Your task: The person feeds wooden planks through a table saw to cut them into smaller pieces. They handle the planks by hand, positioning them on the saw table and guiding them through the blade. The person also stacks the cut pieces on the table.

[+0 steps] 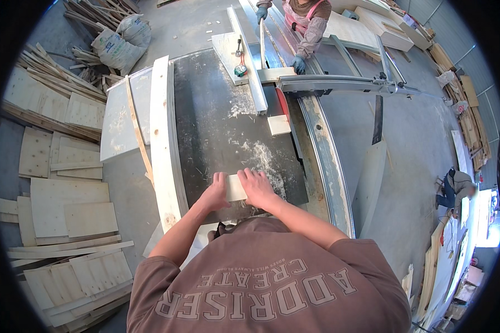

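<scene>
Near the front edge of a dark saw table [205,127], my left hand [215,193] and my right hand [255,188] grip the two ends of a small pale wood block [236,187]. The fingers of both hands are closed over its sides, partly hiding it. Farther up lies another square wood piece [279,125], close to the red strip [283,102] along the saw slot. Across the table, a co-worker's gloved hand [298,65] touches a longer pale board [276,74] by the metal fence [254,89].
A long thick plank [162,139] lies along the table's left side. Sawdust [264,158] covers part of the surface. A green and red tool [240,70] rests by the fence. A sliding rail [330,161] runs at right; wood sheets [69,205] cover the left floor.
</scene>
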Demonstrator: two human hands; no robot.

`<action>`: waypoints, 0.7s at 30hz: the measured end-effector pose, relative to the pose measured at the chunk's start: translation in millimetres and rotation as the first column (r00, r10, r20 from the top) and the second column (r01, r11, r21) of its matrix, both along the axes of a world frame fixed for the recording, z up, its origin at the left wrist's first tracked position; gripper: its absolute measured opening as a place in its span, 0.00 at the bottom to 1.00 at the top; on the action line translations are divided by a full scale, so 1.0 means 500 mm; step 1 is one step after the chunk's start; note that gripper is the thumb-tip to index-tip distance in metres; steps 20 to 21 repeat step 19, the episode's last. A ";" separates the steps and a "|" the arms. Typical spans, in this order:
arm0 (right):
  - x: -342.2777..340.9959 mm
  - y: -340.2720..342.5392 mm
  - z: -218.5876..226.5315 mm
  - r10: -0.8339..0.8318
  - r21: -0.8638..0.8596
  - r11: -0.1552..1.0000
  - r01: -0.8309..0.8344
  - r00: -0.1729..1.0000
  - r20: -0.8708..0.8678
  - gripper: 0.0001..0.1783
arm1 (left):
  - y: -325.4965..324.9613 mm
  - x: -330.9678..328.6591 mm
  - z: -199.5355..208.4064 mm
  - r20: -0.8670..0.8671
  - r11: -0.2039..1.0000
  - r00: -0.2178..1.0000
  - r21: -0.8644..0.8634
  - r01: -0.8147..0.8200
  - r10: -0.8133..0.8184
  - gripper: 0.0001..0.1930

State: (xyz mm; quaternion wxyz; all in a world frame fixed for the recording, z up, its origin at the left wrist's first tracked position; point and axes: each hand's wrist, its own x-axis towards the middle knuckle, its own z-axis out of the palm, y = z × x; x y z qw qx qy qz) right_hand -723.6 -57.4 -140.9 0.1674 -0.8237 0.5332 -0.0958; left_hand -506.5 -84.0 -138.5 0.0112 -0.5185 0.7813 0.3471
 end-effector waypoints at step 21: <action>0.003 0.001 -0.008 -0.002 0.019 1.000 0.002 1.000 -0.016 0.51 | 0.001 0.004 -0.012 0.003 1.000 1.000 0.005 -0.006 0.006 0.58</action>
